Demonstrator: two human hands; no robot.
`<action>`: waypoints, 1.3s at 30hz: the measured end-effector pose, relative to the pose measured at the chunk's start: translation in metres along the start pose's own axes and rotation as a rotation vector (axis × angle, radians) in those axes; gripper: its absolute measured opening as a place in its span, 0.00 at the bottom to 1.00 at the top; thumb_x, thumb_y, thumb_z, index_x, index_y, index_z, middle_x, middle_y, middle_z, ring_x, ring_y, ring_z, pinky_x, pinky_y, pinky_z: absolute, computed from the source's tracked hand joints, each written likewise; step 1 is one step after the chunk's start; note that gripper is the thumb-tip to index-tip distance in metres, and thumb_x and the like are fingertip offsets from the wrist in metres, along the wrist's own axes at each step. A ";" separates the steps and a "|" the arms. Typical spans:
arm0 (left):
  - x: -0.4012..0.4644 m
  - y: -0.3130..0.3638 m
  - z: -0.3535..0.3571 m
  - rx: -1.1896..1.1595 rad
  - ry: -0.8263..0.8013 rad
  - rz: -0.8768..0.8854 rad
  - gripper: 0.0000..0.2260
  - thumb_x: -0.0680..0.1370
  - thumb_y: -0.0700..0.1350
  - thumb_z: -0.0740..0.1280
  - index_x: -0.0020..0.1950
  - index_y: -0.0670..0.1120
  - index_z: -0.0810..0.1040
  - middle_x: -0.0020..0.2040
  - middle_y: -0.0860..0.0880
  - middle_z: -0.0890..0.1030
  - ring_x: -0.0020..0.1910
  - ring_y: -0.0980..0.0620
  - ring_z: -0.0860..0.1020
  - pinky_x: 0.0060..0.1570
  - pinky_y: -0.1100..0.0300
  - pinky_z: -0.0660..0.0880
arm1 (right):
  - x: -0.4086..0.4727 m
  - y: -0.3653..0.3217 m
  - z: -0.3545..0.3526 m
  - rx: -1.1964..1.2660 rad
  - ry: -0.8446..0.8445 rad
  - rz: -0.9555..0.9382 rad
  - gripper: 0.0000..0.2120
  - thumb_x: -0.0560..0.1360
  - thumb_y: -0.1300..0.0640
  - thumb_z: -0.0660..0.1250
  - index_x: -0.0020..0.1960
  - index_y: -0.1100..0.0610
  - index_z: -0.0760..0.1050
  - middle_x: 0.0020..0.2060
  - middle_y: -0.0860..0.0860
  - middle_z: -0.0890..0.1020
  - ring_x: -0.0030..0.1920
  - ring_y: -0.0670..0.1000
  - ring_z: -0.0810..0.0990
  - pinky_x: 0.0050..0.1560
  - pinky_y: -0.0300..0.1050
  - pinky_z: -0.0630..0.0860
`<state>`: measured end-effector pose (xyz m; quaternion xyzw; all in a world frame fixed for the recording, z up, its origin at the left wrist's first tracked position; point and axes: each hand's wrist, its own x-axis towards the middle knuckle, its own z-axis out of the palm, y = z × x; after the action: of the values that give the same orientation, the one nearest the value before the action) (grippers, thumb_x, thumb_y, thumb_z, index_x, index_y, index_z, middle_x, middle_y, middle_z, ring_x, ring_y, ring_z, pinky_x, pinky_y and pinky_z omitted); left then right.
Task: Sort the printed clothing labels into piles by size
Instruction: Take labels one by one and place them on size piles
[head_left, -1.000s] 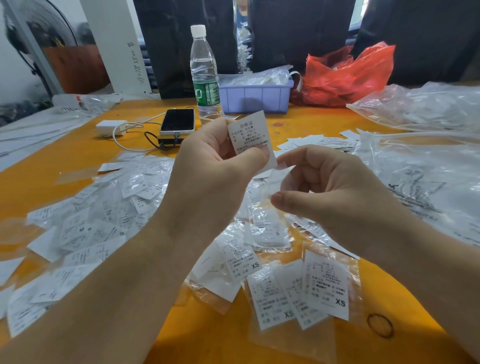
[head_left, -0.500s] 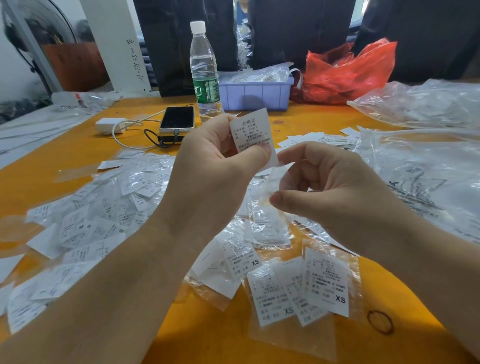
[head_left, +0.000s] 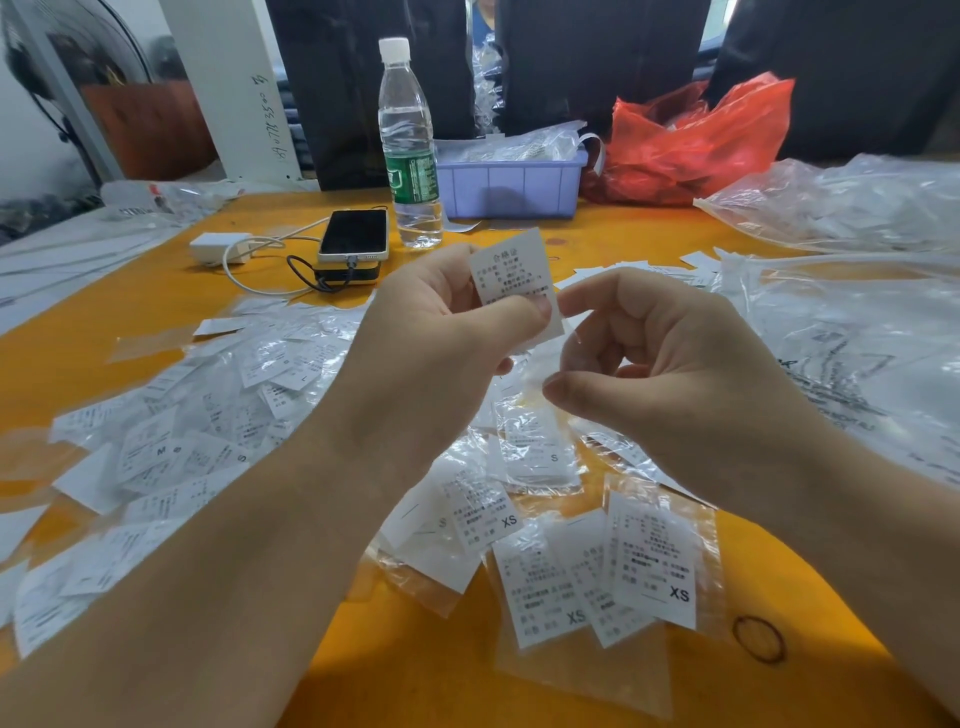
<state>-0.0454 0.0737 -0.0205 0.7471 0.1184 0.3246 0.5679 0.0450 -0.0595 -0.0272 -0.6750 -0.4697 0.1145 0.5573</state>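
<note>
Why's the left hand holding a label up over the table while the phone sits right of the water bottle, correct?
One thing is off: the phone lies left of the water bottle, not right of it, as the head view shows. The rest holds: the left hand pinches a label raised above the table.

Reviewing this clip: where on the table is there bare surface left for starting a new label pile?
Bare orange table shows left of the phone, beyond the loose label heap. Another bare strip lies at the near edge below the XS labels, beside the rubber band. The middle under both hands and the right side under plastic bags are crowded.
</note>
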 end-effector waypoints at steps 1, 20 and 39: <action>0.001 0.000 -0.001 -0.044 -0.014 -0.042 0.04 0.68 0.47 0.71 0.41 0.52 0.82 0.38 0.54 0.83 0.42 0.54 0.82 0.39 0.62 0.78 | 0.000 0.000 0.000 -0.006 0.012 -0.003 0.17 0.69 0.64 0.74 0.53 0.50 0.76 0.32 0.45 0.81 0.33 0.49 0.78 0.41 0.44 0.76; 0.004 -0.001 -0.002 -0.095 -0.017 -0.116 0.09 0.67 0.46 0.70 0.46 0.48 0.81 0.38 0.51 0.82 0.35 0.55 0.80 0.36 0.61 0.78 | 0.000 -0.002 -0.002 -0.013 0.112 -0.035 0.15 0.72 0.64 0.72 0.55 0.50 0.76 0.38 0.48 0.83 0.39 0.49 0.80 0.41 0.38 0.77; 0.002 0.000 -0.001 -0.264 -0.196 -0.287 0.07 0.70 0.42 0.72 0.47 0.44 0.81 0.40 0.48 0.83 0.39 0.53 0.81 0.37 0.60 0.79 | -0.001 -0.003 -0.001 0.003 0.105 -0.044 0.12 0.73 0.63 0.71 0.54 0.52 0.76 0.38 0.50 0.83 0.37 0.48 0.79 0.45 0.50 0.79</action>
<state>-0.0448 0.0758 -0.0194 0.6696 0.1242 0.1792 0.7100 0.0438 -0.0607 -0.0249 -0.6686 -0.4544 0.0674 0.5847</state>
